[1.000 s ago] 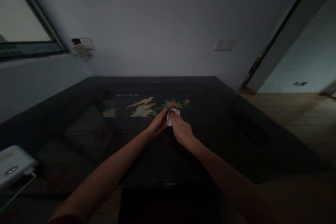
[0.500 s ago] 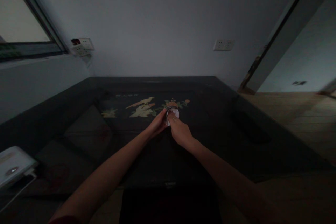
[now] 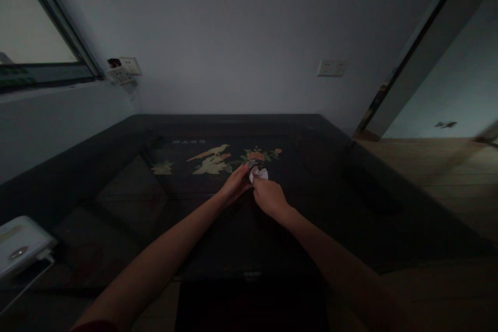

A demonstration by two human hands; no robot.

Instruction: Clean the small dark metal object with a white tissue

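Over the dark glossy table [image 3: 319, 176], my two hands meet near the middle. My left hand [image 3: 235, 185] is closed around the side of a small dark, shiny object [image 3: 253, 164] with a rounded rim; its kind is too dim to make out. My right hand [image 3: 270, 197] is closed on a crumpled white tissue [image 3: 260, 174], pressed against or into that object. Its fingertips are partly hidden by the tissue. Just beyond the hands lies a printed picture of a bird and flowers [image 3: 213, 160] on the tabletop.
A white box-like device [image 3: 23, 241] with a cable stands at the left front edge. A long dark object [image 3: 371, 192] lies on the right of the table. Wall sockets [image 3: 331, 67] are behind, a window [image 3: 35, 15] at upper left, and wooden floor [image 3: 436, 171] at right.
My right hand and the tissue have shifted slightly; the tissue now looks more bunched and sits lower. The left hand stays nearly in place, still gripping the dark object.
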